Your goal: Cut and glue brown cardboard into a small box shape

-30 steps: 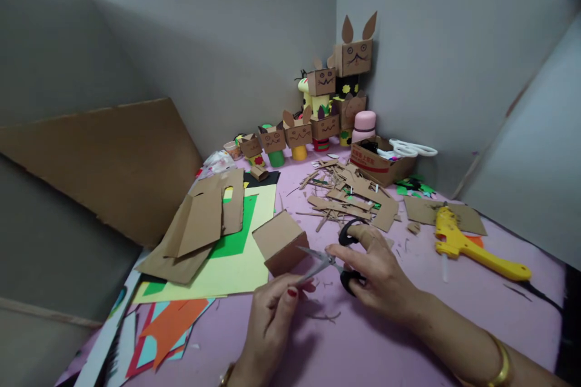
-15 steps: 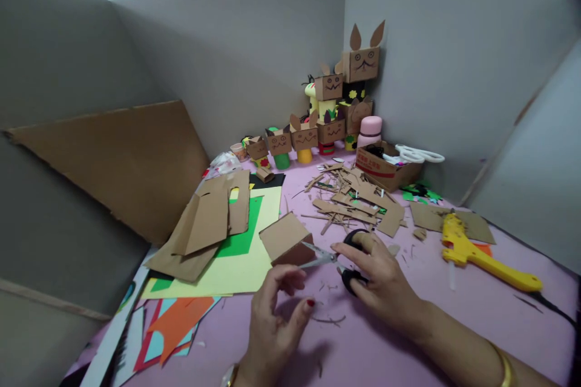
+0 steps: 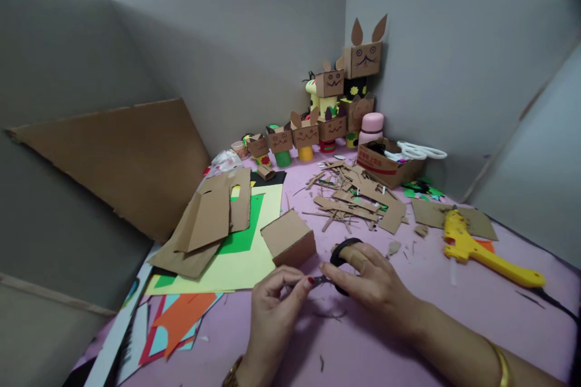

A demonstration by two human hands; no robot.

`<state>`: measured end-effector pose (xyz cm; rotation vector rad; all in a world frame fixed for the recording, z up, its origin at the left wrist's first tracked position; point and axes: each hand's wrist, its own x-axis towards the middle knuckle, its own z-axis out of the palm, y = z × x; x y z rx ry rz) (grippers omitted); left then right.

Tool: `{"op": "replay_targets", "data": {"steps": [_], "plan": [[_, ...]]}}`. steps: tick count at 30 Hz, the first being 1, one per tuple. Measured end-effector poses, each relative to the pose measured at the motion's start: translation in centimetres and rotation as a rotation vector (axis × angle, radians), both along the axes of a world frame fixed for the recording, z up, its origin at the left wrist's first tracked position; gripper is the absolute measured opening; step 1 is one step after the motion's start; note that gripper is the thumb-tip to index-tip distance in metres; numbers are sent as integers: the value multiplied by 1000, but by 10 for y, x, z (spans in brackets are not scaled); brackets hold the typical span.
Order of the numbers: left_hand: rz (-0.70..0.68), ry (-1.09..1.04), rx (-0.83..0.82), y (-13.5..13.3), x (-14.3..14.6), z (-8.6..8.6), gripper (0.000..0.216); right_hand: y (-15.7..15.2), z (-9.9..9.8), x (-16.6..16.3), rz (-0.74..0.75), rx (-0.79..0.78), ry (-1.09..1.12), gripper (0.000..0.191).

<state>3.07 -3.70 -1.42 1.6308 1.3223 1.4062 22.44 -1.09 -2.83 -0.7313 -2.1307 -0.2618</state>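
Observation:
My right hand (image 3: pixel 370 287) is closed on black-handled scissors (image 3: pixel 341 254), fingers through the loops, blades pointing left and drawn together. My left hand (image 3: pixel 275 308) pinches something small at the blade tips; I cannot make out what it is. Just beyond both hands a small brown cardboard box (image 3: pixel 289 238) sits on the pink table (image 3: pixel 363 351), at the edge of a yellow paper sheet (image 3: pixel 236 266).
Cardboard scraps (image 3: pixel 354 199) litter the table's middle. A yellow glue gun (image 3: pixel 476 245) lies at right. Folded cardboard (image 3: pixel 209 224) and coloured paper (image 3: pixel 177 326) lie at left. Cardboard animal figures (image 3: pixel 333 109), a pink bottle (image 3: pixel 371 128) and a box with white scissors (image 3: pixel 390 163) fill the far corner.
The scissor blades have shut and the right hand has drawn in toward me. My left hand went from spread fingers to a pinch at the blade tips.

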Motion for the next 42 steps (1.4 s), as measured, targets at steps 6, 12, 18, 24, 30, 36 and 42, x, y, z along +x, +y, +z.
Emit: {"op": "replay_targets", "data": {"steps": [6,12,18,24,30,36,42], "plan": [[20,39,110,-3,1,2,15,7,4,4,30,40,7,31],[150,53,374,-9,-15,-5,18,20,-8,16,-97,-216,304,32],[324,56,367,7,-18,-12,56,26,-8,19,-251,-444,490,37],[267,28,-47,32,-21,-27,112,17,-10,6,-114,-629,522,35],[171,119,54,39,-28,-33,87,16,-15,4,-11,-743,545,38],[185,283,422,27,-32,-17,66,18,-16,6,6,-785,582,41],[219,437,694,25,-39,-11,73,18,-15,6,26,-810,575,39]]}}
